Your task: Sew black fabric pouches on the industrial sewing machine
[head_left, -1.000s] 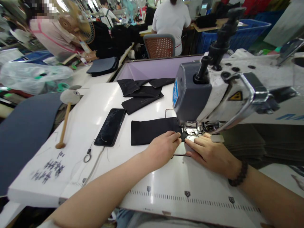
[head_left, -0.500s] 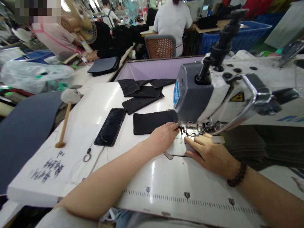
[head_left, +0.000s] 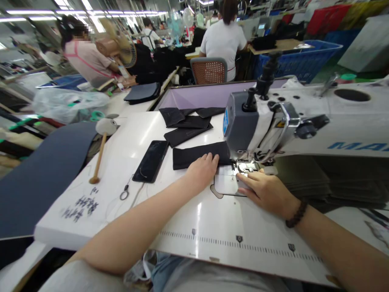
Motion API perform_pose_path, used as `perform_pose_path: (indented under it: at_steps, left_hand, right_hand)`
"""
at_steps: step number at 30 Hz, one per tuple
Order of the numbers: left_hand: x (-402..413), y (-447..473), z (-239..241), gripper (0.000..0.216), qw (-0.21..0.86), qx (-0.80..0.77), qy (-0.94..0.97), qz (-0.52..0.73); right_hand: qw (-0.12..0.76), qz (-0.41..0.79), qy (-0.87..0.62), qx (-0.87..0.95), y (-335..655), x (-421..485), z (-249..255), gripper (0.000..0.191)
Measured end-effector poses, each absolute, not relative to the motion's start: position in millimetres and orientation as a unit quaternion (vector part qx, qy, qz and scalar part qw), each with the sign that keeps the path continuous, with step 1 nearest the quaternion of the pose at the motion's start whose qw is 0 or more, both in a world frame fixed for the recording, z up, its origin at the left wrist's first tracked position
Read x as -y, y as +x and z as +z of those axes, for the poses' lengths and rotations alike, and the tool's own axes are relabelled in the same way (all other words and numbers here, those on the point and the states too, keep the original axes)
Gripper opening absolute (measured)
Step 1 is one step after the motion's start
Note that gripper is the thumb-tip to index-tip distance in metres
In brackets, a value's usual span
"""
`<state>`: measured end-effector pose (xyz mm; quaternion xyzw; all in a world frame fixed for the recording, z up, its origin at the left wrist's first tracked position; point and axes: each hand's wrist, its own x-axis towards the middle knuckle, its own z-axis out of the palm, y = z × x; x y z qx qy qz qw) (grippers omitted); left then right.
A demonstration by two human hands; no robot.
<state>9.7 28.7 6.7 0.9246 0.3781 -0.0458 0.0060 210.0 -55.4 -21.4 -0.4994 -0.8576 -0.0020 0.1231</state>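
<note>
A black folded fabric strip [head_left: 194,154] lies flat on the sewing table, its right end at the presser foot of the sewing machine [head_left: 243,121]. My left hand [head_left: 202,170] has its fingers bent together over the near edge of this strip, with the thumb hidden. To the right of the needle area, my right hand [head_left: 264,188] lies with fingers stretched out on the metal needle plate [head_left: 226,184], holding nothing that I can see. Further back, several more black fabric strips [head_left: 188,134] overlap in a loose pile.
Left of the strips lie a black phone [head_left: 151,161] and a wooden-handled mallet [head_left: 102,150]. Stacked dark sheets [head_left: 313,178] stand beneath the machine arm. Beyond the table are a chair [head_left: 209,71], a blue crate [head_left: 298,59] and other people working.
My left hand has shifted left along the strip, away from the presser foot. My right hand stays near the needle plate. The camera view has tilted up somewhat.
</note>
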Motion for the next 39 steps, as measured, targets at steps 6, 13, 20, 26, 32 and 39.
perform_pose_path:
  at_steps: [6,13,20,26,32,39]
  left_hand:
    - [-34,-43,64,0.060,0.391,-0.431,0.782,0.224]
    - [-8,-48,8,0.058,0.452,-0.496,0.686,0.281]
    - [20,-30,-3,0.026,0.040,-0.296,0.949,0.103]
    - [17,5,-17,0.030,0.008,-0.212,0.975,0.065]
    - [-8,18,-16,0.024,0.036,-0.199,0.977,0.066]
    - [-21,23,-14,0.022,0.062,-0.201,0.975,0.069]
  right_hand:
    - [0.125,0.023,-0.487,0.864,211,57,-19,0.021]
    - [0.128,0.009,-0.476,0.870,213,56,-20,0.020]
    - [0.137,0.019,-0.454,0.880,213,58,-19,0.023]
    - [0.137,0.028,-0.401,0.905,213,61,-20,0.022]
    - [0.138,0.007,-0.432,0.891,213,59,-20,0.018]
    - [0.138,-0.001,-0.473,0.870,208,56,-22,0.019]
